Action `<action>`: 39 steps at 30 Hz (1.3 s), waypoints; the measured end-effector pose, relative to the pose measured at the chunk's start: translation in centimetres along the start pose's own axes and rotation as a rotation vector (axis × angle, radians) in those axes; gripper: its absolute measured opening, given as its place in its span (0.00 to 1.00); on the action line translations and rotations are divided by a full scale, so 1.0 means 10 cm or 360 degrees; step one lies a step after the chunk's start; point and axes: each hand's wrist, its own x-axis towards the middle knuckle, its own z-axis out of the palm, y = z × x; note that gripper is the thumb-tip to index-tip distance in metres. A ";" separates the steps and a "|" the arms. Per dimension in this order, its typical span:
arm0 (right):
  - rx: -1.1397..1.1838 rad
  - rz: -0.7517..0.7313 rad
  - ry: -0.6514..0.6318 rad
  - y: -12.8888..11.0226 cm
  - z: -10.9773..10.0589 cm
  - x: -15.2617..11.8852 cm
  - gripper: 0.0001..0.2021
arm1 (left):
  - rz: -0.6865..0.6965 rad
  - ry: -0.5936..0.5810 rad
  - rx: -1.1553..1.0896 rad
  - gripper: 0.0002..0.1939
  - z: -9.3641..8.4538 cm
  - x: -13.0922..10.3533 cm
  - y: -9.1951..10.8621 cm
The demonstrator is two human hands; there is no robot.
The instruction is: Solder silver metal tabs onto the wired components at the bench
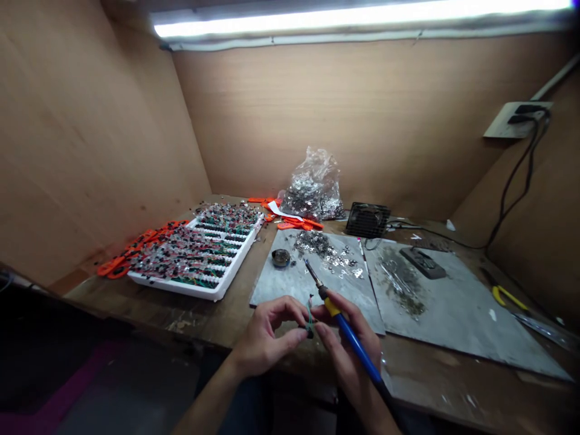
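Wooden workbench (217,314), boxed in by brown board walls, strip light overhead.

Left hand (267,335): fingers curled in, thumb and forefinger pinched on a small dark component with thin green and red wire leads (309,320). Component sits at the near edge of the bench, between both hands; too small and blurred to identify further.

Right hand (348,347): closed around a soldering iron with blue handle and yellow collar (348,332), held like a pen. Its fingertips also touch the small component. The iron's dark metal tip points up and away, over the left grey metal sheet (281,287).

On that sheet: a small round dark tin (281,258) and a scatter of shiny silver metal bits (324,251). A second grey sheet (453,314) lies just beside it to the right, bearing a dark flat rectangular block (423,262).

Left of the sheets: white plastic compartment tray (194,287) filled with small wired parts, orange plastic pieces (136,248) along its far side.

Back of bench: crumpled clear plastic bag of silver parts (314,187), small black fan (368,219). Far right: yellow-handled pliers (507,296). Wall socket with black cables (516,118) on the right wall.
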 end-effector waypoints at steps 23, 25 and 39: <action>-0.0023 0.0217 0.0084 0.07 0.10 -0.05 0.20 | -0.0238 -0.0071 0.0308 0.03 0.03 -0.04 0.05; -0.0032 0.0210 0.0148 0.05 0.12 -0.05 0.19 | -0.0217 -0.0085 0.0318 0.02 0.02 -0.05 0.06; 0.0173 0.0507 0.0310 -0.22 0.09 0.09 0.21 | -0.0217 0.0122 0.0267 0.11 0.21 0.08 -0.04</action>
